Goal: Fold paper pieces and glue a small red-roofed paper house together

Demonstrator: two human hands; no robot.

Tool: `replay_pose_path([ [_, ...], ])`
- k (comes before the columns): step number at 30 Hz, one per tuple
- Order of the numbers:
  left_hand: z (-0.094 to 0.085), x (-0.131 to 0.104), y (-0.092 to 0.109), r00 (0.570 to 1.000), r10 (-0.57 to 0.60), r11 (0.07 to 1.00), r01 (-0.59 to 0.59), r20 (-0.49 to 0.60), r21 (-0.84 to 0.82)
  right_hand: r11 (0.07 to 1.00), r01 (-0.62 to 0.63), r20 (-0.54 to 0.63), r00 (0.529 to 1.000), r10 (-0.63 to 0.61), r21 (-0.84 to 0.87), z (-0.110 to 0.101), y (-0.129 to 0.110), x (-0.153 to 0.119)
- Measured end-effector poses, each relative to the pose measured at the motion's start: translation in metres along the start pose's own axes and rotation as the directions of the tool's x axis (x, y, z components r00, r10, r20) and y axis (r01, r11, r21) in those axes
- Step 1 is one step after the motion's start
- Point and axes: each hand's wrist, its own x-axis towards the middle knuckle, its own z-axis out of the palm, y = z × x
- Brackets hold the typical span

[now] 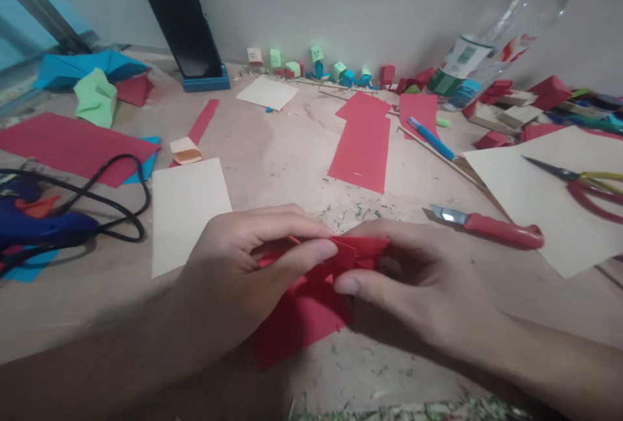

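Observation:
A folded piece of red paper (363, 250) is held between both hands, just above the table near its front middle. My left hand (263, 255) pinches its left part, with the thumb on top and the fingers behind. On the right side, my right hand (413, 278) grips the same piece between thumb and fingers. Under the hands lies a flat red sheet (309, 320), partly covered by the left hand and its shadow. The fingers hide some of the folds.
A red-handled knife (503, 229) and scissors (579, 181) lie on the right. Cream sheets (187, 200) and red paper (365, 148) are spread about. Behind stand a phone (178, 19), small paper figures (318, 61) and a bottle (467, 64). A blue glue gun (48, 226) with its cord is left.

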Motion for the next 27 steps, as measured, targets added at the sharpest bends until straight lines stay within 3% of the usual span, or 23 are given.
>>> replay_pose_path([
  [6,-0.0001,0.0009,-0.0013,1.0,-0.019,0.999,0.019,-0.012,-0.026,0.996,0.075,-0.001,0.997,-0.075,-0.048,-0.0009,0.0004,-0.0017],
  [27,0.0004,-0.0016,-0.0012,0.997,0.061,0.996,-0.057,0.052,-0.074,0.982,0.095,0.061,0.994,-0.085,-0.166,-0.0023,0.003,-0.0042],
])
